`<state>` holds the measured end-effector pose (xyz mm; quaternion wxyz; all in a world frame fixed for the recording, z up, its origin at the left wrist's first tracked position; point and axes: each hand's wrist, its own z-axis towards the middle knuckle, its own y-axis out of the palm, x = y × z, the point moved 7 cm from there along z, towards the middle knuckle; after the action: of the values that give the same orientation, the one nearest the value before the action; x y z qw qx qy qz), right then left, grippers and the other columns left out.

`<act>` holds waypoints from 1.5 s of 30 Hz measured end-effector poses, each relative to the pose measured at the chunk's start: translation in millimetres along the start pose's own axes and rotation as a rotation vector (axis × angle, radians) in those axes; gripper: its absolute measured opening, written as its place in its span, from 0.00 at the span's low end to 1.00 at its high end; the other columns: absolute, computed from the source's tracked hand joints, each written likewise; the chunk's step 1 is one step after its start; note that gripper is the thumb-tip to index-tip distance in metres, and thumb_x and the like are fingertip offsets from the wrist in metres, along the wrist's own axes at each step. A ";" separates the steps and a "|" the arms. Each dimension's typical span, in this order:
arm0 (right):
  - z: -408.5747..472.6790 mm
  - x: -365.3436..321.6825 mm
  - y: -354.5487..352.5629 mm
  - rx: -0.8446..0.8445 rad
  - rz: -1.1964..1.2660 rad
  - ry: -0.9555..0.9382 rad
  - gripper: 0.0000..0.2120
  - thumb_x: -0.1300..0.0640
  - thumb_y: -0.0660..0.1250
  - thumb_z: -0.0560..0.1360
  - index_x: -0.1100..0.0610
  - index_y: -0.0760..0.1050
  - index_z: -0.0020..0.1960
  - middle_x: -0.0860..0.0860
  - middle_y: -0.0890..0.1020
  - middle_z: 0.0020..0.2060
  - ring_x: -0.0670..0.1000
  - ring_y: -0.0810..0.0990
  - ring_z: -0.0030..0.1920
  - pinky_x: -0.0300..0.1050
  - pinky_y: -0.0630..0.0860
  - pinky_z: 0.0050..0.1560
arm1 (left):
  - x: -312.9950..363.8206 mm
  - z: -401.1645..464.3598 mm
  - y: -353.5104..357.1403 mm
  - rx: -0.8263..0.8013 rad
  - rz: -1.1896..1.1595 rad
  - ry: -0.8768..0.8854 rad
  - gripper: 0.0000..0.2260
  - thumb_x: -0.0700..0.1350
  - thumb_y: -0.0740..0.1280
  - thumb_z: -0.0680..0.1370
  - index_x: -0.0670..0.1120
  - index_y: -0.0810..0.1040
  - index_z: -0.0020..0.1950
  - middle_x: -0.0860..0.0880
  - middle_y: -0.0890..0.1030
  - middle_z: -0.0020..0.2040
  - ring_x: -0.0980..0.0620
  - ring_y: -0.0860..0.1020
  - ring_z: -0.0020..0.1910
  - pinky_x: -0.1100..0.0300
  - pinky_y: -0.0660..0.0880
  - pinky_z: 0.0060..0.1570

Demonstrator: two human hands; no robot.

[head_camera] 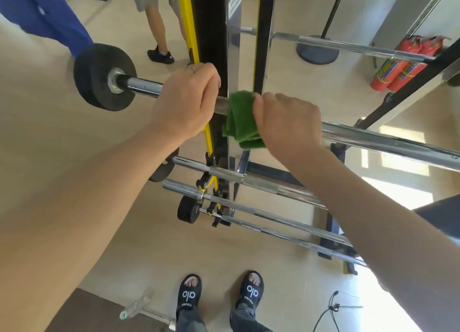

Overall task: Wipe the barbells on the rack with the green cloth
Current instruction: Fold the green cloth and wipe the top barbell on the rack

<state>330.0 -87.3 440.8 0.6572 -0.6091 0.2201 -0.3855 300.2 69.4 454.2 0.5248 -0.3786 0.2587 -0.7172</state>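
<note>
Two red fire extinguishers (400, 65) upper right; round black stand base (317, 51) beside; clear plastic bottle (135, 306) on floor.

The bar (144, 86) ran off the right edge; hands (185, 100) and cloth (242, 120) hid its middle.

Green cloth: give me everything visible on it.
The green cloth is a fuzzy, towel-like fabric, folded into several layers. It is draped over the chrome barbell at its knurled section, just beside the black rack upright, with the loose folded end hanging below the bar. The right hand pinches it from the right side against the bar; the left hand grips the bar just left of it, apparently not touching it. Its far side is hidden.
</note>
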 end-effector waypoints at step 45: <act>-17.5 23.4 2.8 0.185 0.033 -0.003 0.20 0.46 0.50 0.85 0.56 0.75 0.50 0.51 0.77 0.36 0.55 0.75 0.33 0.44 0.70 0.33 | -19.2 -4.7 -7.5 0.068 -0.149 -0.281 0.12 0.49 0.52 0.82 0.49 0.69 0.43 0.55 0.69 0.33 0.61 0.68 0.29 0.73 0.59 0.31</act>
<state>331.6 -116.7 439.5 0.7173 -0.5427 0.1926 -0.3924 295.2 89.8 452.0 0.5137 -0.4756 0.1295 -0.7022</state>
